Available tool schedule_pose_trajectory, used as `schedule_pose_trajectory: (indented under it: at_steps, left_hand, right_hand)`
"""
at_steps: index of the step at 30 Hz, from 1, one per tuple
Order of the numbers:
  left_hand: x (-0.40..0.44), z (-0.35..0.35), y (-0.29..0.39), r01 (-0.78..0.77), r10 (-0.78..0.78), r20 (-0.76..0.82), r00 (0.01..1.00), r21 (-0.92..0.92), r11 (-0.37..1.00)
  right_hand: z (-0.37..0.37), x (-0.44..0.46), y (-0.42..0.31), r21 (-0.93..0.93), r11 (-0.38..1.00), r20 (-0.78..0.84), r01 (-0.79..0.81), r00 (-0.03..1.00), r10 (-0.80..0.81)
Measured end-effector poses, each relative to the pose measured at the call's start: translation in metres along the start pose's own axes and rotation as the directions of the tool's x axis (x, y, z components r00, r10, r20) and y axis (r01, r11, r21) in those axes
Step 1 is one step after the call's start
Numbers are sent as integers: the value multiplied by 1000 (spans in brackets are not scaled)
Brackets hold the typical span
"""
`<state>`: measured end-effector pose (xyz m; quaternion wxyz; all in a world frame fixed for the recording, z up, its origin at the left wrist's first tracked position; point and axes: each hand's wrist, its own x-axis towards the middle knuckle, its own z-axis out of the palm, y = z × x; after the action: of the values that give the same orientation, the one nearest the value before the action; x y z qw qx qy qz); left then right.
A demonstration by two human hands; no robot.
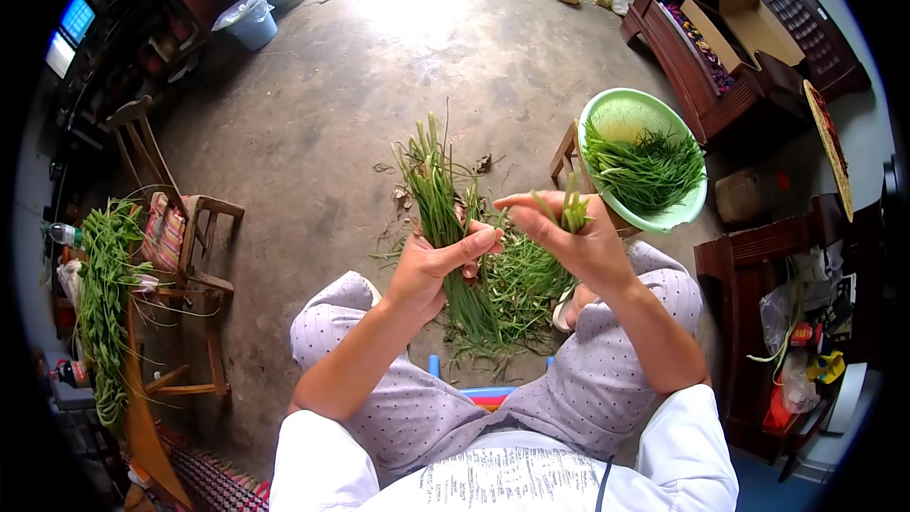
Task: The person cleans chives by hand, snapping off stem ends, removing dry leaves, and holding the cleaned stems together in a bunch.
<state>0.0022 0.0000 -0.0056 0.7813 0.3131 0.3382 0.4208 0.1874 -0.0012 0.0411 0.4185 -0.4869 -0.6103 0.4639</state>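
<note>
My left hand [438,265] is wrapped round a bundle of long green stalks [431,190], whose cut ends point up and away from me and whose leaves hang down. Close by on the right, my right hand [580,245] holds a smaller bunch of green stalks [573,212], with pale ends sticking up between thumb and fingers. The fingertips of both hands are near each other. Below them, a loose heap of green leaves and trimmings [521,294] lies on the floor between my feet. Beyond my right hand, a light green basket [607,109] holds more green stalks [649,171].
The basket rests on a small wooden stool [566,154]. At left, leafy vines [104,303] hang beside a wooden chair [194,218]. A blue bucket [254,30] stands at the back left. Dark wooden furniture [692,66] is at right, with bags and packets [801,360] nearer me.
</note>
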Motion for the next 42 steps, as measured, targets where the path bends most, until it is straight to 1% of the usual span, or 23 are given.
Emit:
schedule_pose_trajectory:
  at_steps: [2, 3, 4, 6, 7, 8, 10, 12, 14, 15, 16, 18, 24, 26, 27, 28, 29, 30, 33, 34, 36, 39, 42]
  left_hand:
    - [0, -1, -3, -62, 62, 2, 998, 5, 998]
    - [0, -1, -4, -62, 62, 3, 998, 6, 998]
    - [0, -1, -4, -82, 81, 16, 997, 67, 994]
    - [0, 2, -3, -105, 102, 33, 994, 129, 986]
    - [-1, 7, 0, -119, 117, 27, 993, 125, 985]
    - [-1, 9, 1, -134, 133, 20, 991, 122, 983]
    - [-1, 7, 1, -140, 135, 48, 990, 116, 983]
    - [-2, 7, 0, -145, 137, 76, 988, 109, 983]
    - [-4, 8, -1, -136, 129, 86, 988, 73, 988]
    - [-4, 9, -1, -135, 129, 89, 988, 75, 988]
    - [-4, 9, -1, -123, 114, 110, 987, 76, 990]
    - [-5, 10, -2, -109, 98, 130, 987, 78, 991]
    - [-3, 8, -6, -106, 77, 173, 982, 168, 980]
    - [-3, 9, -6, -82, 75, 158, 985, 37, 996]
    - [-3, 7, -6, -81, 75, 158, 985, 37, 996]
    - [-2, 2, -5, -57, 59, 128, 990, -21, 998]
    - [-1, -1, -4, -34, 42, 99, 994, -80, 996]
    - [1, -1, -1, -65, 72, 71, 995, -88, 994]
    - [7, -18, 6, -100, 98, -25, 995, -125, 987]
    - [7, -18, 10, -150, 143, -76, 987, -100, 984]
    - [9, -19, 15, -171, 130, -295, 947, -118, 978]
    - [14, -34, 15, -199, 142, -396, 907, -106, 974]
    - [13, -33, 15, -203, 164, -382, 909, -65, 977]
  right_hand:
    - [5, 0, 14, 193, 976, 138, 104, 982, -132]
    - [5, 1, 17, 47, 979, 119, 197, 972, -202]
    - [5, 1, 16, 49, 979, 117, 198, 972, -202]
    - [2, 4, 13, -81, 966, -8, 245, 969, -247]
    - [-1, 2, 14, 61, 995, -29, 79, 997, -77]
    - [-2, 3, 11, 60, 995, -30, 80, 996, -79]
    - [-6, 4, 3, 398, 916, -134, 41, 991, 14]
    - [-9, 7, 7, 374, 926, -174, 44, 985, 23]
    - [-13, 8, 8, 380, 923, -83, -65, 991, 104]
    - [-11, 8, 10, 309, 948, -83, -82, 990, 113]
    - [-11, 7, 10, 309, 948, -86, -81, 990, 112]
    - [-9, 7, 10, 348, 928, 19, -133, 991, 135]
    - [-3, 7, 6, 303, 949, 48, -91, 996, 80]
    - [-7, 8, 11, 318, 946, -39, -58, 997, 74]
    - [-15, 8, 10, 281, 958, -116, -57, 989, 93]
    - [-22, 9, 7, 280, 958, -116, -58, 989, 94]
    - [-28, 10, 4, 389, 920, -178, -41, 977, 119]
    - [-33, 12, 2, 491, 871, -238, -15, 960, 151]
    - [-52, 17, 1, 578, 813, -314, 68, 938, 145]
    - [-57, 18, 2, 577, 814, -317, 69, 937, 146]
    - [-65, 18, 6, 655, 744, -328, 135, 937, 119]
    - [-74, 18, 8, 678, 719, -313, 152, 945, 95]
    - [-77, 18, 7, 697, 698, -294, 163, 953, 71]
